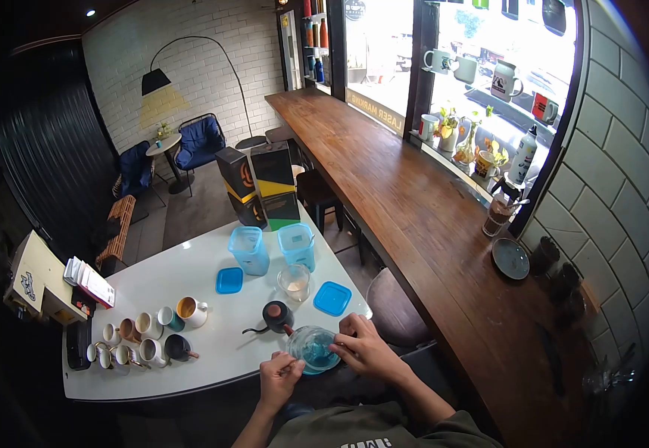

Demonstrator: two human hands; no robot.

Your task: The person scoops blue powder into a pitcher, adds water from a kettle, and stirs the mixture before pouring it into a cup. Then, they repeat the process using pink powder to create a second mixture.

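Note:
A round clear container [314, 345] with blue showing through it is right in front of me, at the near edge of the white table. My left hand [280, 378] is closed, its fingers pinched at the container's left edge. At the right edge, my right hand [367, 349] is also closed, thumb and fingers pressed together against it. A dark gooseneck kettle [276, 317] stands just behind the container. Farther back is a clear glass jar [294, 283] with pale contents, and a blue lid [332, 299] lies to its right.
Two blue tubs [248, 252] stand at the back of the white table [227, 328], near a second blue lid [229, 281] and black boxes [270, 187]. Several mugs [149, 325] are grouped on the left. A long wooden counter [384, 194] runs along the window, with a plate [510, 259] on it.

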